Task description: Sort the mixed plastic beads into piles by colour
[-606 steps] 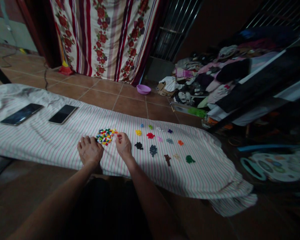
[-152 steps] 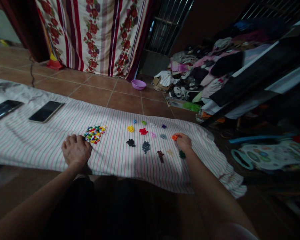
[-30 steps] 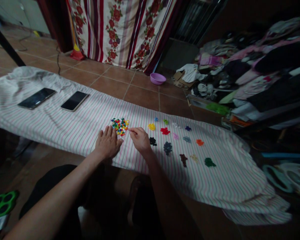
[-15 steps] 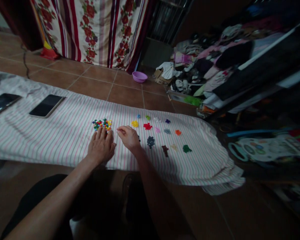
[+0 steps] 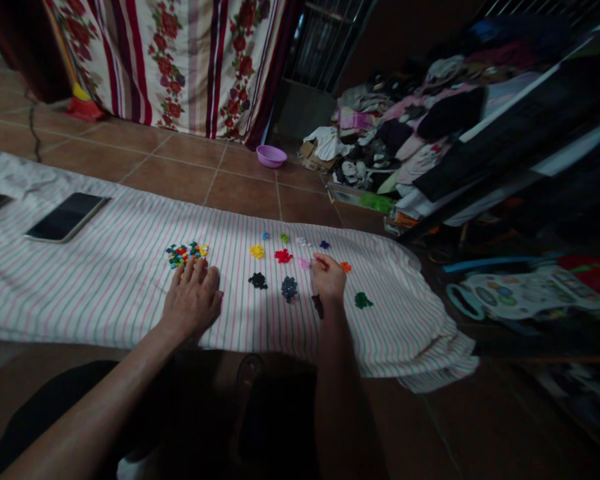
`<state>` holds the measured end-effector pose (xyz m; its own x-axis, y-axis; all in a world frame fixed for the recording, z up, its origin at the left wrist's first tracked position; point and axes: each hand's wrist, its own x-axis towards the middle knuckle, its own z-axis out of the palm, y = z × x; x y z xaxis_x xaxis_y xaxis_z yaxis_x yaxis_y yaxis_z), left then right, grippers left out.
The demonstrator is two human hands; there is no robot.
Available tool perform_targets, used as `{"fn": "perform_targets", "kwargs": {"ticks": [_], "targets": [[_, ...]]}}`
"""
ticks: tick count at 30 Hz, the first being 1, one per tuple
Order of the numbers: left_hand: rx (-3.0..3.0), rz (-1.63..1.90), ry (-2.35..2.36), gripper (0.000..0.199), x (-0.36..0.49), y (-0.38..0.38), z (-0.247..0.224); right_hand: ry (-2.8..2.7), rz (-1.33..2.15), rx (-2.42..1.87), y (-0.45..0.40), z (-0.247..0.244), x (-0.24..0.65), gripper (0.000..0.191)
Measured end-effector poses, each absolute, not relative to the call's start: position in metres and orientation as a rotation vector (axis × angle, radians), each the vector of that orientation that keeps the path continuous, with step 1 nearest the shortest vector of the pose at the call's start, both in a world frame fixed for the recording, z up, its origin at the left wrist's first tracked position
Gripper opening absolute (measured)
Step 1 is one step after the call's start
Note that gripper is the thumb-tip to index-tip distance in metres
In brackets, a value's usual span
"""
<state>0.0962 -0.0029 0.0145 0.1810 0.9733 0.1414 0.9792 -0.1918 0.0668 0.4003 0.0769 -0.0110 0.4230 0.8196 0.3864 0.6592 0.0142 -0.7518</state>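
Observation:
My left hand (image 5: 193, 293) lies with fingers stretched out at the near edge of a heap of small mixed-colour pieces (image 5: 187, 253). Over the sorted piles, my right hand (image 5: 329, 279) is pinched; what its fingertips hold is too small to make out. Just left of those fingertips sits a pink pile (image 5: 305, 264), and an orange pile (image 5: 346, 267) shows to their right. A brown pile (image 5: 317, 305) is partly covered by the right wrist. Yellow (image 5: 257, 251), red (image 5: 283, 256), black (image 5: 258, 281), dark grey (image 5: 289, 289) and dark green (image 5: 363, 301) piles lie apart on the striped cloth (image 5: 230, 313).
Two phones lie on the cloth at the left, the nearer one (image 5: 67, 217) whole in view. Beyond the cloth, a purple basin (image 5: 271, 156) stands on the tiled floor. Heaped clothes (image 5: 405, 133) fill the back right, and a plastic toy-like board (image 5: 520, 293) is at the right.
My right hand has moved right, from beside the mixed heap to the pink and orange piles, uncovering the black pile. My left hand stays at the heap. The view has shifted slightly.

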Motion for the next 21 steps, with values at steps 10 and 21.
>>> {"fn": "perform_targets", "kwargs": {"ticks": [10, 21], "targets": [[-2.349, -0.297, -1.912, 0.050, 0.102, 0.004, 0.015, -1.512, 0.068, -1.745, 0.079, -0.026, 0.402, 0.034], [-2.323, -0.332, -1.905, 0.050, 0.099, 0.009, 0.016, -1.607, 0.093, -1.756, 0.082, -0.037, 0.401, 0.042]]}}
